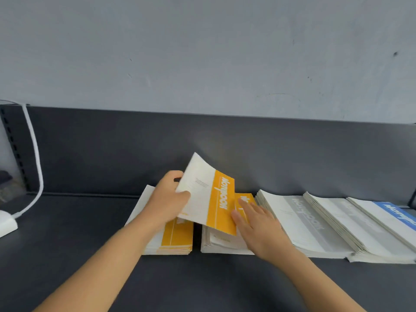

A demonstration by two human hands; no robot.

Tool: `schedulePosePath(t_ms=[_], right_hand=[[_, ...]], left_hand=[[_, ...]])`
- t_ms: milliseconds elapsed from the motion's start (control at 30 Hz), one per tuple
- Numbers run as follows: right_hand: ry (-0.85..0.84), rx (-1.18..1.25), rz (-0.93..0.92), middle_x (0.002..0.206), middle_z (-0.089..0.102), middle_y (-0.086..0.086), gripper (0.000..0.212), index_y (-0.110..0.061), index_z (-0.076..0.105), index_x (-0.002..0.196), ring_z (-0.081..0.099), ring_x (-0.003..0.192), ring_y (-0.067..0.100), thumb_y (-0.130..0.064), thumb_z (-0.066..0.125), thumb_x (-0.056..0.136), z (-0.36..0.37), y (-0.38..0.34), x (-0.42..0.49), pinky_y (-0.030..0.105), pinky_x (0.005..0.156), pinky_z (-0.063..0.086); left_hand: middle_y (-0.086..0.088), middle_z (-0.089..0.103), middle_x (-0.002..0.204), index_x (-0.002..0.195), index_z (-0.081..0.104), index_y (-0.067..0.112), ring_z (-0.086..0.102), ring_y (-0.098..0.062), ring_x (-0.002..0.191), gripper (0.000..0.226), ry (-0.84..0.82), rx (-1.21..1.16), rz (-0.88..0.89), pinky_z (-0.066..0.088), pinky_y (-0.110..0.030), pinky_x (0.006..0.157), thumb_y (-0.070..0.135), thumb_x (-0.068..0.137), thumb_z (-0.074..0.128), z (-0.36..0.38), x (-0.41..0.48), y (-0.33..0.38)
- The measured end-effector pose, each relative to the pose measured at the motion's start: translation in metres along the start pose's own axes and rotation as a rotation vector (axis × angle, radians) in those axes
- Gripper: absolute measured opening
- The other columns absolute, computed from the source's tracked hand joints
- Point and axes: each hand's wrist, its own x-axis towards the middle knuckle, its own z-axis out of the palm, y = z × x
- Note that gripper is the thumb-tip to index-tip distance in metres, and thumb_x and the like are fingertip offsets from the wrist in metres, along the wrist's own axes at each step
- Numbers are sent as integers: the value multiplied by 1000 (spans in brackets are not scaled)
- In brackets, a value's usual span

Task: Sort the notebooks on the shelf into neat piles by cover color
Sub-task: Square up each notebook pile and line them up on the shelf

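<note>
My left hand grips the left edge of a yellow-banded notebook, lifted and tilted above the shelf. Beneath it on the left lies a neat pile of yellow-banded notebooks. My right hand lies flat, fingers straight, on a middle pile whose top shows another yellow notebook. To the right spread grey-banded notebooks, more grey ones, and a blue-banded notebook at the far right.
The dark shelf has a dark back panel below a grey wall. A white cable runs down to a white object at the left edge.
</note>
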Motion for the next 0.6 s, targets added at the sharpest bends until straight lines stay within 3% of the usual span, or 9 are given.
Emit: schedulePosePath(t_ms=[100,167,267,333,433,500,600], right_hand=[[-45,-52,77,155,26,0,78,-24,18,151,20,144,24,-71,21,89,-3,5,-6,41,116,22],[-99,-69,53,154,28,1,87,-23,24,148,21,143,24,-79,23,82,-3,0,-9,41,115,23],[-165,-43,-8,153,29,-1,87,-24,34,143,21,143,21,-81,26,79,-4,-13,-12,39,114,22],[-225,23,-17,158,19,-4,93,-26,28,148,13,146,17,-83,30,75,-8,-19,-14,37,116,15],[-278,32,-25,159,13,-7,105,-28,21,151,8,147,16,-88,28,65,-13,-27,-16,38,117,12],[-266,15,-40,159,15,-5,95,-26,20,151,10,147,19,-83,26,75,-10,-33,-15,38,117,11],[-191,72,-104,159,17,0,66,-27,19,151,11,147,20,-62,14,95,3,-43,-10,42,120,7]], left_hand=[[6,62,110,131,45,24,61,-14,94,49,82,166,9,51,-37,78,0,88,51,-60,-2,-22],[0,49,136,146,33,23,53,-20,112,59,11,446,-111,47,-34,85,6,92,49,-78,-4,-41],[-9,8,160,152,18,23,12,-28,145,57,-134,1067,-199,25,-37,111,25,98,33,-71,-9,-61],[-6,-6,162,150,21,23,-7,-24,148,51,-151,1211,-126,10,-41,115,33,100,24,-60,-11,-61],[-2,10,162,141,40,21,-2,-20,149,50,-85,1203,40,10,-39,116,45,102,23,-42,-15,-48],[1,33,153,139,45,20,18,-18,144,54,-72,1063,139,22,-35,112,52,100,27,-24,-13,-36],[10,59,123,131,51,24,54,-13,116,48,-211,482,1,45,-30,93,53,93,49,4,-2,-24]])
